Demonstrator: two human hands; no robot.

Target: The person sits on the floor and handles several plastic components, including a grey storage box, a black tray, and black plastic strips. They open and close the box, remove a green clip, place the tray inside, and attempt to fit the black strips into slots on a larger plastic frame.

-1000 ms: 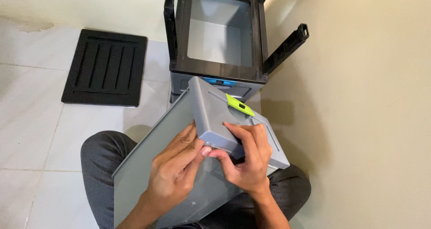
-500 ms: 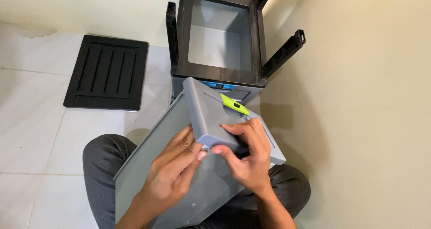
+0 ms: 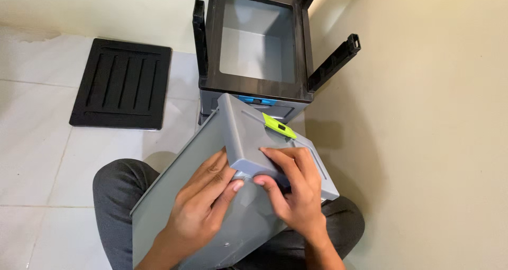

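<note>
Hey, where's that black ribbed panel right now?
In the head view, the black ribbed panel lies flat on the white floor tiles at upper left, beside the black-framed drawer cabinet.

Dark grey trousers (image 3: pixel 119 196) (plain fabric), bare forearms

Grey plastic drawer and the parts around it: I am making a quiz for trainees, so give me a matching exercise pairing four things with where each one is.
Things:
1. grey plastic drawer
2. lime-green latch handle
3. flat black ribbed plastic panel
4. black plastic cabinet frame

Places:
A. lying flat on the white floor tiles, at the left
B. standing in the corner by the beige wall
C. on the drawer's front face
D. on the lap, held by the left hand and right hand

Pairs: 1-D, 2-C, 3-A, 4-B
</note>
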